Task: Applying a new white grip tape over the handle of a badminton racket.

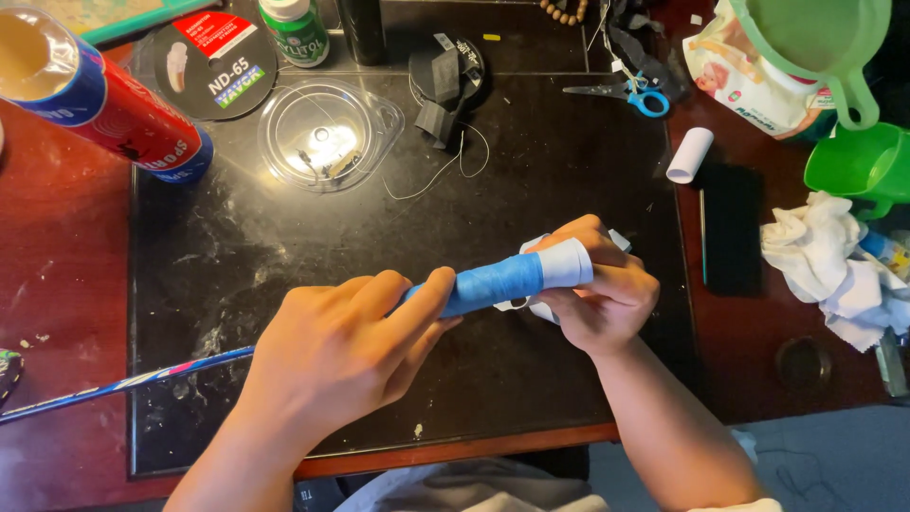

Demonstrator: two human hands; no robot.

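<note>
Racket handle (493, 284) held level over the black mat (237, 256), near mat's front-right part, wrapped in blue grip tape w/ a white end section. Thin shaft (123, 382) running off toward mat's front-left corner; racket head out of view.

Left hand (332, 356) clenched round handle where it meets the shaft, thumb and forefinger pinching the blue wrap. Right hand (597, 294) closed on the butt end, fingers curled over the white tape (566, 263), loose white strip poking out behind the knuckles.

Judging feel: prob. light overall, shaft stiff but thin, so not the place to grab — likely flexes and twists. Handle thick enough for a full fist; blue wrap looks soft, slightly tacky, not slippery. White end tape thin, prob. creases or peels if pulled sideways. Best hold: fist on wrapped section, other hand at butt end, as now.

Around mat: clear plastic lid (322, 133) at mat's back-left part, red-and-blue tube (104, 95) lying across back-left corner, scissors (616, 92) at back-right edge, small white roll (689, 155) just off right edge, dark block (732, 228) beside it, crumpled white cloth (834, 256) and green cups (858, 161) further right.
</note>
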